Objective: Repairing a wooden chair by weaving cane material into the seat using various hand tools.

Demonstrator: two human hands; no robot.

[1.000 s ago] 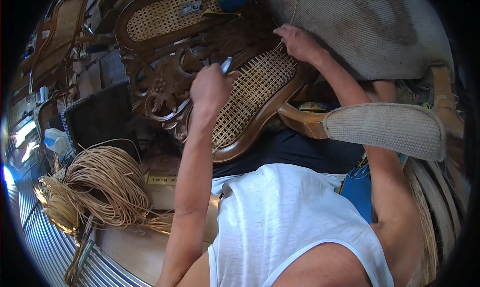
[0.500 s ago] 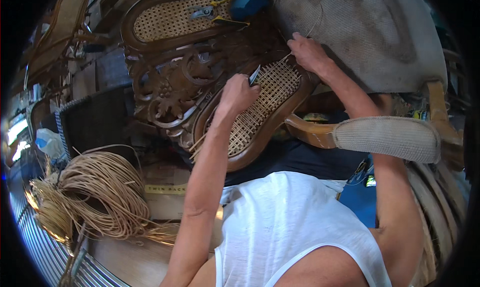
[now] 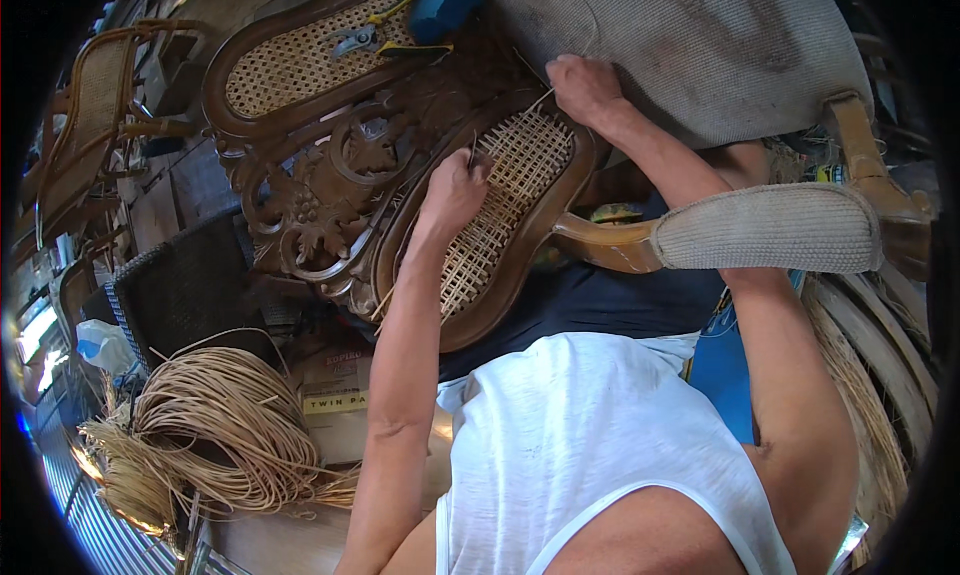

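Observation:
My left hand (image 3: 455, 190) is closed on a thin pointed tool (image 3: 473, 150), over the left edge of an open cane weave (image 3: 515, 165) in a curved brown wooden frame. Above the weave's top end, my right hand (image 3: 582, 93) pinches a pale cane strand (image 3: 542, 97), which also loops over the grey mesh upholstery behind it. Carved openwork wood (image 3: 305, 200) joins this frame to a second oval cane panel (image 3: 290, 65).
Snips (image 3: 355, 41) and a blue block (image 3: 445, 5) rest on the upper panel. A padded armrest (image 3: 760, 230) crosses my right arm. A cane coil (image 3: 220, 425), cardboard (image 3: 335, 375), a black mesh panel (image 3: 180, 285) and a chair frame (image 3: 95, 125) are at left.
The view has shifted slightly. My left hand stays at the weave's edge, its tool now at a more upright angle. My right hand still grips strand, whose loop shows over the upholstery.

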